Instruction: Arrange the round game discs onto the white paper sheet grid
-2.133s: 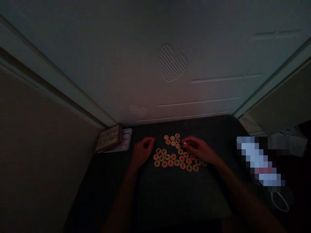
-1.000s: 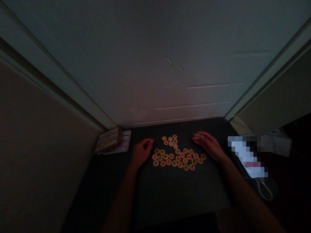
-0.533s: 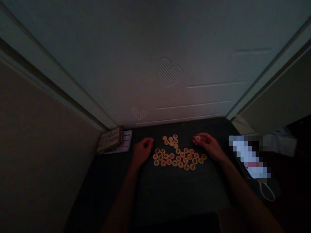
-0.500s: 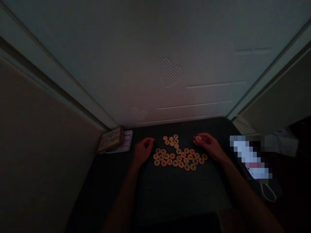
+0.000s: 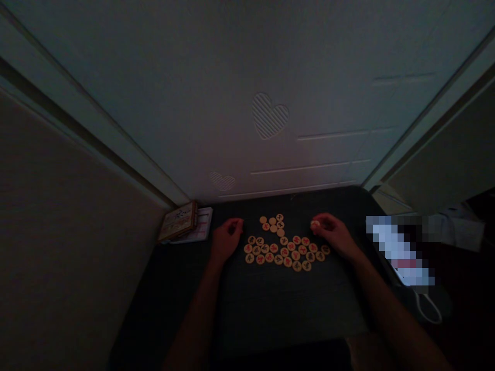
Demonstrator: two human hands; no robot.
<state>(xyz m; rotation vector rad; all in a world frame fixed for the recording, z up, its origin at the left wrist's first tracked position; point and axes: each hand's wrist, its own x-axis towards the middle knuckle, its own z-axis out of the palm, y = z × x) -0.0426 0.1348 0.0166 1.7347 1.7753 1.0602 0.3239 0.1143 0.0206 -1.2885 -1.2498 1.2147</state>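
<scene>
Chinese chess pieces, small round wooden discs, lie on a dark table. Most form a face-up cluster (image 5: 269, 257) with red and black characters. Behind it sits a smaller group, where several discs are blank side up (image 5: 273, 229) and a few show characters. My right hand (image 5: 334, 234) is pinched on one Chinese chess piece (image 5: 315, 225), held to the right of that smaller group. To the left of the pieces, my left hand (image 5: 227, 239) rests with its fingers curled and thumb against the index finger. Whether anything is inside it is hidden.
A wooden box (image 5: 178, 222) lies on a white printed booklet (image 5: 203, 226) at the table's back left. White panelling with a heart relief (image 5: 270, 116) rises behind the table (image 5: 286, 304). A pixelated, bright device (image 5: 402, 252) and white cord (image 5: 429, 312) are at right.
The piece in my right hand has turned, so its red-marked face no longer shows plainly. My left hand and the pieces on the table have hardly moved.
</scene>
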